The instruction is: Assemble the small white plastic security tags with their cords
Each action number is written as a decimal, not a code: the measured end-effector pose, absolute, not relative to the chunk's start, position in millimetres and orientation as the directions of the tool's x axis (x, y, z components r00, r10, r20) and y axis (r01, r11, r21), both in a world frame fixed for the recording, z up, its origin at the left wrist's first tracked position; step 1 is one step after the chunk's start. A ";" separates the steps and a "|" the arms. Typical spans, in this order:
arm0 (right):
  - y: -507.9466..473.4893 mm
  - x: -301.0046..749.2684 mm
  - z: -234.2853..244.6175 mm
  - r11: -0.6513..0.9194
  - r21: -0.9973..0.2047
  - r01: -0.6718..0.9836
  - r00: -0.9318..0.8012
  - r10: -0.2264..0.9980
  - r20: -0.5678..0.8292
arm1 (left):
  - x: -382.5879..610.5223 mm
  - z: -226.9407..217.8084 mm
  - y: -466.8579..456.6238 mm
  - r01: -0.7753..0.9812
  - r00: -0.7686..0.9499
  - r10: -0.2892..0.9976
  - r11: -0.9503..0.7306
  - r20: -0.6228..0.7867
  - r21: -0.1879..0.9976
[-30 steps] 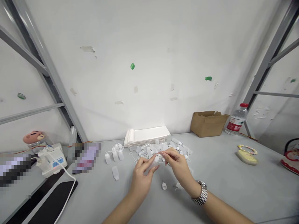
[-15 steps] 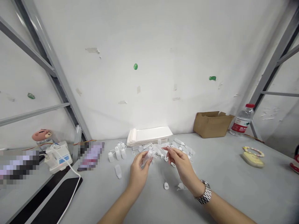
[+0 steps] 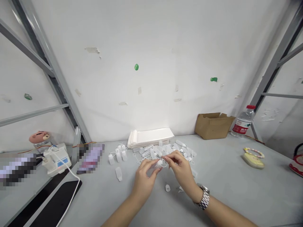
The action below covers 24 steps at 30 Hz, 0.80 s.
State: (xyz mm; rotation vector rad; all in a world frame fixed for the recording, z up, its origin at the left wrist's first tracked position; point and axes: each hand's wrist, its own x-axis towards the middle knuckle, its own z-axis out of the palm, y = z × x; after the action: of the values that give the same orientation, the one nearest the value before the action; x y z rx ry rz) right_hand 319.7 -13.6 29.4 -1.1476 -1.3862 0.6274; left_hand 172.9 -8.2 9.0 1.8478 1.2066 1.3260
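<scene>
My left hand (image 3: 144, 176) grips a small translucent plastic dropper bottle (image 3: 153, 167), which lies tilted across its fingers. My right hand (image 3: 181, 168) meets it above the pile, its thumb and forefinger pinching the bottle's white cap (image 3: 161, 162). A steel link watch (image 3: 204, 198) sits on my right wrist. Just beyond my fingers lies a heap of similar bottles and caps with thin loop straps (image 3: 167, 150). Part of the heap is hidden behind my hands.
Several upright bottles (image 3: 117, 155) stand left of the heap, with one lying bottle (image 3: 118, 174) nearby. A small white cap (image 3: 167, 188) lies below. Behind are stacked white paper sheets (image 3: 149, 138), a cardboard box (image 3: 213, 126) and a water bottle (image 3: 242, 123). A white device (image 3: 56, 160) sits left.
My hands have come closer together over the heap, and my right fingers have moved from beside the bottle onto its top. The view has shifted slightly.
</scene>
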 end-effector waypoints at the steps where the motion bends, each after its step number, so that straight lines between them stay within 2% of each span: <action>1: -13.3 319.6 28.5 0.370 -0.887 0.276 0.155 0.894 0.420 | 172.9 8.4 -8.4 0.342 0.102 0.895 -0.442 0.435 0.829; 10: -14.2 315.8 24.0 0.351 -0.901 0.257 0.131 0.911 0.392 | 172.5 6.4 -9.0 0.335 0.131 0.896 -0.443 0.425 0.832; 17: -13.4 320.4 33.1 0.298 -0.953 0.058 0.159 0.939 0.304 | 177.4 8.3 -9.2 0.322 0.092 0.928 -0.370 0.360 0.871; 21: -9.8 319.1 29.4 0.272 -0.957 0.102 0.077 0.957 0.280 | 174.8 9.9 -8.7 0.291 0.065 0.943 -0.332 0.327 0.897; 24: -11.5 313.2 25.2 0.247 -0.959 0.140 0.044 0.966 0.256 | 173.3 9.8 -9.4 0.299 0.030 0.928 -0.364 0.372 0.882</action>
State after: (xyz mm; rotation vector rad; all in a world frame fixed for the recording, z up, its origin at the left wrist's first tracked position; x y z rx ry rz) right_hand 313.2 -11.5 25.2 -1.1407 -1.3692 0.9082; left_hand 173.3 -9.4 9.8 1.7149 1.2502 1.3518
